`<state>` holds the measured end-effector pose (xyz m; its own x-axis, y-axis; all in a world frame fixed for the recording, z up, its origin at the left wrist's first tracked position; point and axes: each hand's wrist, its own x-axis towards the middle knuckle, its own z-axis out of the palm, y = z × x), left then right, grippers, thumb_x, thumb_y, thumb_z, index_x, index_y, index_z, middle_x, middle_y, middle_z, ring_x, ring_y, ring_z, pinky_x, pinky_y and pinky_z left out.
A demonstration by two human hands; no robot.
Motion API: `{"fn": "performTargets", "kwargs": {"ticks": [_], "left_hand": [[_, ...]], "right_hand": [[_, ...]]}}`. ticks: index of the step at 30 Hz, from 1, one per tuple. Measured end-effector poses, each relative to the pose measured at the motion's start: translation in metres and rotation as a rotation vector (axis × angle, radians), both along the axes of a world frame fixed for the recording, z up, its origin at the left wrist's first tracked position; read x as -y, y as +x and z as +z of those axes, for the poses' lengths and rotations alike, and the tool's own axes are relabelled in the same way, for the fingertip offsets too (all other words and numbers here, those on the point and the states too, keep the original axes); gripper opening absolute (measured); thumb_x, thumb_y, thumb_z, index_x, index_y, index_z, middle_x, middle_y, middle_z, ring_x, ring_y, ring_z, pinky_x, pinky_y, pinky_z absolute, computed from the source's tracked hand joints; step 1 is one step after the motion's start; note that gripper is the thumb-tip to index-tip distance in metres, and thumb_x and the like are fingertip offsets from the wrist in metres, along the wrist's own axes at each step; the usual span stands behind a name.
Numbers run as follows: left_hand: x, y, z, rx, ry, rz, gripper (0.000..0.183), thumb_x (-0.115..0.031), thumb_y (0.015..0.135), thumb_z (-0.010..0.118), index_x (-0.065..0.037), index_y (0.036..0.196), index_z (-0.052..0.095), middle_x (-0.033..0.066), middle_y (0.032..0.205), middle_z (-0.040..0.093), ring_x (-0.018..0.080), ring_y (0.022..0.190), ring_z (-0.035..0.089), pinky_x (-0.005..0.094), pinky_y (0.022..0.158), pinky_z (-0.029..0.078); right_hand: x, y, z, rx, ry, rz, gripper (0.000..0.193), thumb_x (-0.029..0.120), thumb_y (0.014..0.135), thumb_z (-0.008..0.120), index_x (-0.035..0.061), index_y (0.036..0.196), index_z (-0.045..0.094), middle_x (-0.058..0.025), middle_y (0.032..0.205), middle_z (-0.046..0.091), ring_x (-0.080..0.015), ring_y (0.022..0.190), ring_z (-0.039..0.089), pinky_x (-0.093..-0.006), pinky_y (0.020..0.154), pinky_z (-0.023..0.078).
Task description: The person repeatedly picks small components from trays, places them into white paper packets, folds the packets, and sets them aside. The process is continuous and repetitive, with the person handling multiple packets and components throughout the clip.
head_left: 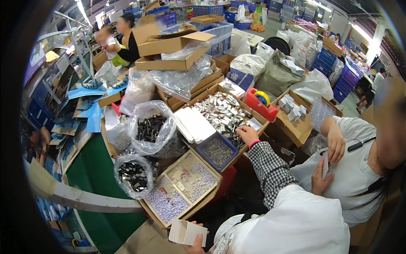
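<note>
My left hand (196, 244) grips a small white paper box (186, 232) with its flap raised, at the lower edge. My right hand (248, 134), in a black-and-white checkered sleeve, is at the near right of a carton (261, 128) of small silver-and-black parts (222, 106). Its fingers are bent together among black pieces; what they pinch is too small to make out. Next to it stands a blue bin (223, 166) of tiny metal pieces. Nearer, a divided cardboard tray (206, 192) holds many small whitish pieces.
Clear bags (153, 142) of black parts and a stack of white trays (196, 124) stand left of the carton. Beyond sits a red tape dispenser (261, 106). At right, a co-worker (338, 169) holds a white box. A pale curved rail (97, 201) crosses the green surface (95, 161).
</note>
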<state>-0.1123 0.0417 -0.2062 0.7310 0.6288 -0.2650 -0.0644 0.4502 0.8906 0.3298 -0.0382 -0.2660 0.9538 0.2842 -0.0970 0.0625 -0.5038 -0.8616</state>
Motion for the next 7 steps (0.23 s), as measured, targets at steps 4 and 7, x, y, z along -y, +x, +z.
{"fn": "performTargets", "kwargs": {"ticks": [4, 7], "left_hand": [[0.001, 0.011, -0.001, -0.053, -0.001, -0.016, 0.055, -0.001, 0.08, 0.057, 0.001, 0.129, 0.033, 0.0189, 0.12, 0.048, 0.0289, 0.106, 0.053, 0.0424, 0.079, 0.051], [0.002, 0.019, 0.001, -0.086, 0.005, -0.026, 0.056, 0.0, 0.079, 0.058, 0.001, 0.129, 0.033, 0.0191, 0.122, 0.046, 0.0294, 0.108, 0.052, 0.0449, 0.077, 0.053]], "right_hand": [[0.004, 0.028, -0.015, 0.271, -0.324, 0.162, 0.021, 0.026, 0.08, 0.058, 0.0105, 0.089, 0.068, -0.0096, 0.087, 0.067, -0.026, 0.083, 0.062, -0.0359, 0.075, 0.049], [-0.016, 0.036, -0.02, 0.241, -0.386, 0.315, 0.027, 0.032, 0.078, 0.057, 0.012, 0.091, 0.069, -0.0107, 0.09, 0.066, -0.0268, 0.087, 0.062, -0.0364, 0.08, 0.048]]}}
